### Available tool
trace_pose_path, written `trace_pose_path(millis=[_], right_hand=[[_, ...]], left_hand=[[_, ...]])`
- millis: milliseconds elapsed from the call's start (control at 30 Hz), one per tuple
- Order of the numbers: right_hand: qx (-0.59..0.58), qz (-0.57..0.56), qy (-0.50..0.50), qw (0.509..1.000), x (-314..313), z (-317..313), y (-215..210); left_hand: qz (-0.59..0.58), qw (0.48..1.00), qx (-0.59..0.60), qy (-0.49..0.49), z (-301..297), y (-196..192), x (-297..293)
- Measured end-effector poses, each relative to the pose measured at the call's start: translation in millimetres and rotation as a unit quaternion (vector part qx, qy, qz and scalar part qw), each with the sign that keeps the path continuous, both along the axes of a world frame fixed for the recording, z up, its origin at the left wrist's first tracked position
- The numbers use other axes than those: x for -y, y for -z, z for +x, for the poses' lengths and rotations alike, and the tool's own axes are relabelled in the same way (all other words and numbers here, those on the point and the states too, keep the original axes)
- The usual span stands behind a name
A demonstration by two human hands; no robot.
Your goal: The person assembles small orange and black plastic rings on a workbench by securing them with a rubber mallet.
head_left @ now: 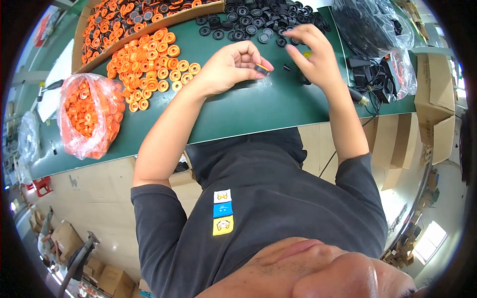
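Green worktable (248, 116), wide; its near edge curves past the waist of a person in a dark T-shirt (288, 208). Room to move: a strip of green top btw the hands & near edge, running from bagged pcs on the L to cables on the R. Far side is crowded w/ parts.

Upper L: 1 shallow cardboard tray (78, 52), full of orange & black round pcs, too many to count. Far R, past the table: 1 open brown carton (435, 87). Upper R: clear plastic bag (367, 25) w/ dark contents. L, by near edge: 1 open clear bag (92, 116) of orange pcs. Next to tray: loose heap of orange grooved wheels (149, 59), dozens. Far ctr: heap of black wheels (253, 20), dozens too. R: tangle of black cables & adapters (372, 74).

2 hands over table ctr. L hand (233, 67): thumb & fingers pinched on 1 orange-and-black disc (261, 69), tilted nearly edge-on. R hand (318, 62): thumb & forefinger wide apart, just beside the black heap; can't tell if touching.

On the shirt, 3 square patches (223, 211) in a column, white, blue, yellow, w/ cartoon faces; any lettering too small to read.

Smallest: 1 black peg (286, 67) on the table btw the hands.
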State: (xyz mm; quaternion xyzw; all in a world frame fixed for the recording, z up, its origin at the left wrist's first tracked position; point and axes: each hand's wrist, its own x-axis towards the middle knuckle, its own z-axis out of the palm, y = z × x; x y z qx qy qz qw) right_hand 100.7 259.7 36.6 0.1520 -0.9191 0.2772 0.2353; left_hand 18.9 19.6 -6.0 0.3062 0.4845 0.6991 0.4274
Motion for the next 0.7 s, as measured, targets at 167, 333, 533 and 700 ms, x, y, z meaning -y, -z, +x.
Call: trace_pose_path(millis=[167, 333, 533, 700], right_hand=[[0.126, -0.011, 0.051, 0.991, 9, -42, 18], [0.117, -0.022, 0.023, 0.993, 9, -41, 23], [0.086, 0.009, 0.007, 0.996, 11, -36, 23], [0.098, -0.018, 0.007, 0.995, 8, -37, 26]], left_hand=[[0.054, 0.994, 0.093, -0.012, -9, -8, 8], [0.090, 0.982, 0.156, -0.052, -17, -12, 19], [0.040, 0.955, -0.082, -0.282, -17, -13, 18], [-0.004, 0.897, -0.257, -0.359, -19, -7, 9]])
